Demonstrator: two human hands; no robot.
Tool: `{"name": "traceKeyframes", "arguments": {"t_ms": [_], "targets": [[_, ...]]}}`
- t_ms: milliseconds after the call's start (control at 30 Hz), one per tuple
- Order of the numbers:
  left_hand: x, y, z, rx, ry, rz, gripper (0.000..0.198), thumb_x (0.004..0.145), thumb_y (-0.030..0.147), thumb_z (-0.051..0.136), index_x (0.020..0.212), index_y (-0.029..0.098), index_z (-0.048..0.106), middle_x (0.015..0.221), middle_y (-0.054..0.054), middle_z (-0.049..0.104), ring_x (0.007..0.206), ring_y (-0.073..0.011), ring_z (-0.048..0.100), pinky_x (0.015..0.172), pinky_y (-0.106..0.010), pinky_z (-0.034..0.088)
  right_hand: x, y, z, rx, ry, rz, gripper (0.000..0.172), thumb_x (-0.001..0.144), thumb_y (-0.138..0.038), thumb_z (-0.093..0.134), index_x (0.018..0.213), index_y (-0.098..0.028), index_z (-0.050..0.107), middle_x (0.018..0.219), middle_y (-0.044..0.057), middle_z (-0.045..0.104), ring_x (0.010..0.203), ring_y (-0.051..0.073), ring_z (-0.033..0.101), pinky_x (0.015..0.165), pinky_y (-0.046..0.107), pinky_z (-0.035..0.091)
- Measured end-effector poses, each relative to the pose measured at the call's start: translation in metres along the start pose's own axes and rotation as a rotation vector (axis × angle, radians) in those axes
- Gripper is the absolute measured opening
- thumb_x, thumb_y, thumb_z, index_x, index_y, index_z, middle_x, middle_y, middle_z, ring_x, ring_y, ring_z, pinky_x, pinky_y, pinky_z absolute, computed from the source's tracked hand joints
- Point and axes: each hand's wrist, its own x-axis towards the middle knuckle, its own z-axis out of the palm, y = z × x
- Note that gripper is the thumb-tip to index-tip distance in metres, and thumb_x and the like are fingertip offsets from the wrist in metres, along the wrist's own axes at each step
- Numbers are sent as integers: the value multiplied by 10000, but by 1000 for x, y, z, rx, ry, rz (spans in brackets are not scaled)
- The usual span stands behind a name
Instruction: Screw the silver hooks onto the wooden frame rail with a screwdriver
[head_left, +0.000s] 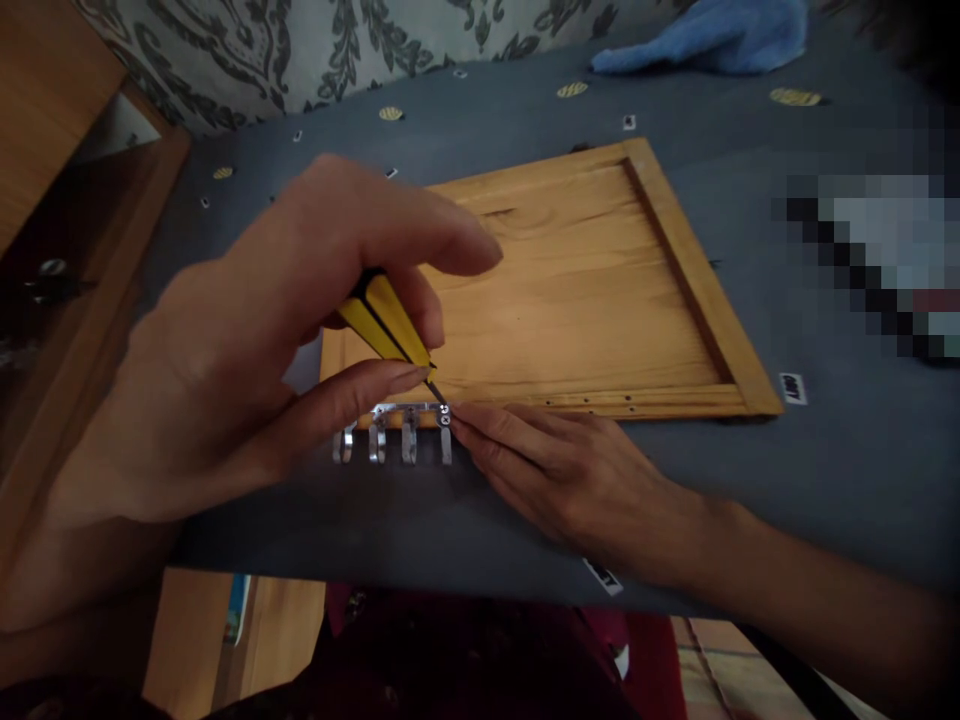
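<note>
My left hand (pixel 300 320) is wrapped round a yellow and black screwdriver (pixel 386 318), its shaft slanting down to a screw at the right end of a metal hook strip (pixel 411 412). That strip, with several curved hooks hanging from it, lies on the near edge of a shallow wooden tray-like frame (pixel 555 290). Beside the screwdriver's tip, my right hand (pixel 570 465) has its fingers pressed together at the strip's right end; whether they pinch anything small is hidden. Small dark holes show in the frame's near edge, to the right of my fingers.
A blue cloth (pixel 712 40) lies at the back of the grey patterned tabletop (pixel 750 480). At the right is a blurred, pixelated object (pixel 885 250). Wooden furniture (pixel 45 110) stands along the left side, and patterned wallpaper (pixel 315 50) is behind.
</note>
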Motion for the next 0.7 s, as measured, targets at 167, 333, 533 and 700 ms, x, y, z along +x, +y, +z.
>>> {"name": "traceKeyframes", "arguments": {"t_ms": [167,333,533,700], "targets": [[3,2,0,-2,-9,-12,404,846,226,583,1202,399,501,1171,73,612,892,-166,647,735,-337,558,0,-1,-1,-8,11,-6,279,927,-103,440,1125,-60,632,1191,127,642,915,208,654,735,331,581],[-1,-4,3,69,-34,-10,335,880,297,553,1209,315,494,1149,36,627,849,-147,637,771,-317,553,2,-2,-1,-6,6,-9,271,926,-106,444,1109,-53,637,1185,132,644,906,215,655,724,343,585],[-3,-9,5,80,-62,31,342,895,275,520,1233,282,469,1147,42,619,892,-130,644,760,-270,542,3,-2,-2,-28,-8,0,297,948,-124,402,1116,-74,642,1192,129,641,908,198,651,720,327,582],[-3,-8,4,17,-89,-34,380,864,282,567,1230,331,476,1153,70,626,897,-135,653,765,-262,563,3,-2,-2,-16,-22,3,297,948,-126,404,1113,-83,647,1193,129,641,897,198,653,696,328,584]]}}
